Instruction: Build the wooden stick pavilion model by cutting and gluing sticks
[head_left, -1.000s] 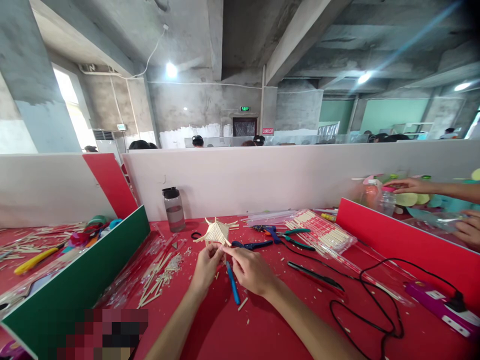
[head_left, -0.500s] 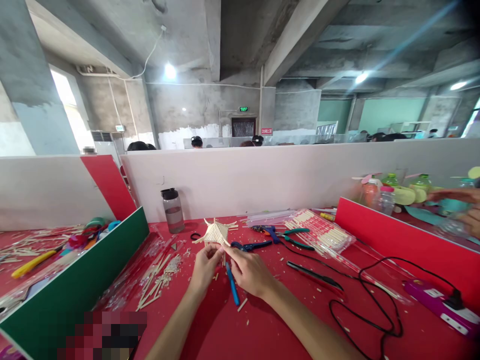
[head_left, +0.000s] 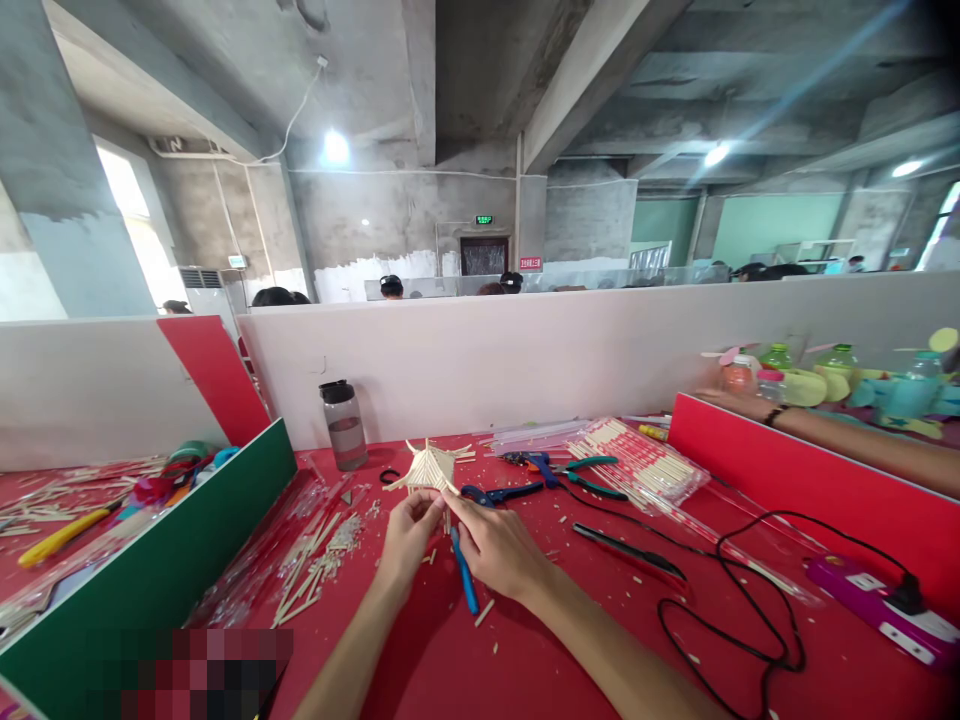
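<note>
Cream stick model (head_left: 430,468), just right of the water bottle (head_left: 345,428), points peak upward, its longer spread running sideways; the left hand (head_left: 409,532) pinches its near edge, the right hand (head_left: 501,548) reaches there, whether gripping I cannot tell

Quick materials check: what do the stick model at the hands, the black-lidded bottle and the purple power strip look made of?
Stick model: probably bare wood or bamboo, matt; its slats are pale and straw-coloured.
Bottle: see-through, glossy, plastic or glass, I can't tell which; its lid looks like opaque plastic.
Power strip: likely hard plastic; smooth, evenly coloured casing.
</note>
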